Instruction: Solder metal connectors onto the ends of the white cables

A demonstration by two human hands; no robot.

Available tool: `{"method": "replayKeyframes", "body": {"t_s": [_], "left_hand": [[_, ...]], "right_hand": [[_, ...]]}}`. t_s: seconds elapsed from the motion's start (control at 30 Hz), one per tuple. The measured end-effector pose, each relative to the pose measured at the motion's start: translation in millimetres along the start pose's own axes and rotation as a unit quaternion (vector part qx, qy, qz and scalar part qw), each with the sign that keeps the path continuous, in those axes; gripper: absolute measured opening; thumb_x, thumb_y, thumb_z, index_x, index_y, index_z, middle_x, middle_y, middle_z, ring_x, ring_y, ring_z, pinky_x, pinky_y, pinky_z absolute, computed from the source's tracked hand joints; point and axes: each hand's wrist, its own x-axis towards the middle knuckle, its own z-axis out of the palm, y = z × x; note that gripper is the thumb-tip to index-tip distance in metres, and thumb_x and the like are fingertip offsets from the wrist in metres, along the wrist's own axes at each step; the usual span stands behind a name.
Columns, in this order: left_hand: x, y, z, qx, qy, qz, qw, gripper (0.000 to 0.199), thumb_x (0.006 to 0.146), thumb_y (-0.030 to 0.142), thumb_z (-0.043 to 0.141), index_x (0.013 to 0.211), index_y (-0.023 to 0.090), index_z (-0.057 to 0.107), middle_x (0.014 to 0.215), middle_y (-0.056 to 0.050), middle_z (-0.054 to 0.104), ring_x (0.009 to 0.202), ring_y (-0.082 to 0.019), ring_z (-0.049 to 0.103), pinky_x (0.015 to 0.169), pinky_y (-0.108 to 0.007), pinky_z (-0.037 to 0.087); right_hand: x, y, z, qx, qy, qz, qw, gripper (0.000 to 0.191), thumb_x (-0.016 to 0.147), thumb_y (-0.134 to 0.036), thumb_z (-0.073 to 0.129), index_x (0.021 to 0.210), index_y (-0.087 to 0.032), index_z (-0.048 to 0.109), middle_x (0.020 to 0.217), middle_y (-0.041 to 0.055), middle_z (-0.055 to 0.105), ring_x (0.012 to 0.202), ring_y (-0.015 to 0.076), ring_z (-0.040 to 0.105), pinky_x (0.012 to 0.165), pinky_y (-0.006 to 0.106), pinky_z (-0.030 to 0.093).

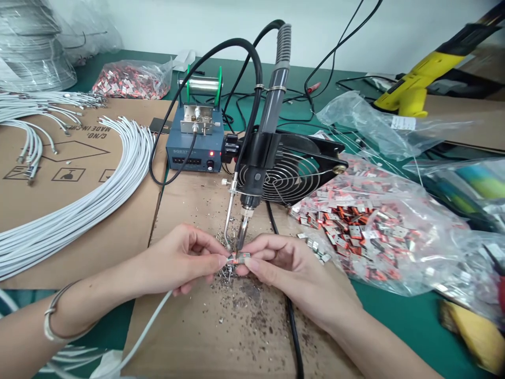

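Note:
Under the tip of a mounted soldering iron, my left hand pinches the end of a white cable, which trails down to the lower left. My right hand holds a small metal connector with orange parts between thumb and fingers. The cable end and the connector meet just below the iron's tip. A thin metal feed tube comes down beside the tip. Solder bits lie scattered on the cardboard beneath my hands.
Behind stand a blue solder feeder with a wire spool and a black fan. Bagged connectors lie right, a white cable bundle left. A black cord crosses the cardboard. A yellow tool is back right.

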Motion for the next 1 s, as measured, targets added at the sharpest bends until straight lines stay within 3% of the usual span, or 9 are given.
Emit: {"method": "replayKeyframes", "body": {"t_s": [0.2,0.63,0.8,1.0], "left_hand": [[-3.6,7.4,4.9,0.042,0.015,-0.021,0.999,0.029,0.073,0.04,0.053,0.088,0.015,0.054,0.06,0.007,0.047,0.033,0.001,0.037,0.029,-0.008,0.028],[-0.9,1.8,3.9,0.047,0.022,0.009,0.999,0.03,0.07,0.043,0.056,0.08,0.014,0.051,0.058,0.007,0.045,0.035,0.001,0.037,0.031,-0.007,0.029],[-1.7,1.2,3.4,0.057,0.028,0.013,0.998,0.029,0.073,0.043,0.051,0.081,0.015,0.051,0.058,0.007,0.045,0.035,0.001,0.037,0.031,-0.007,0.029],[-4.5,5.1,4.3,0.041,0.024,0.005,0.999,0.032,0.069,0.043,0.058,0.081,0.015,0.052,0.057,0.007,0.045,0.035,0.001,0.036,0.031,-0.007,0.028]], "right_hand": [[2.0,1.2,1.4,-0.022,0.028,0.008,0.999,0.012,0.071,-0.019,0.067,0.078,-0.012,0.06,0.069,0.0025,0.066,0.064,0.0028,0.062,0.058,0.006,0.044],[0.9,-1.4,2.8,-0.074,0.05,0.002,0.996,0.01,0.072,-0.018,0.064,0.077,-0.012,0.058,0.066,0.0036,0.065,0.06,0.0049,0.06,0.054,0.011,0.044],[0.3,0.0,1.4,-0.068,0.038,-0.007,0.997,0.012,0.072,-0.02,0.065,0.079,-0.012,0.059,0.068,0.0044,0.066,0.059,0.0046,0.059,0.055,0.011,0.044],[-1.2,-0.8,0.5,-0.009,0.008,-0.01,1.0,0.012,0.073,-0.021,0.066,0.08,-0.012,0.061,0.071,0.0037,0.067,0.064,0.0026,0.061,0.059,0.007,0.045]]}}
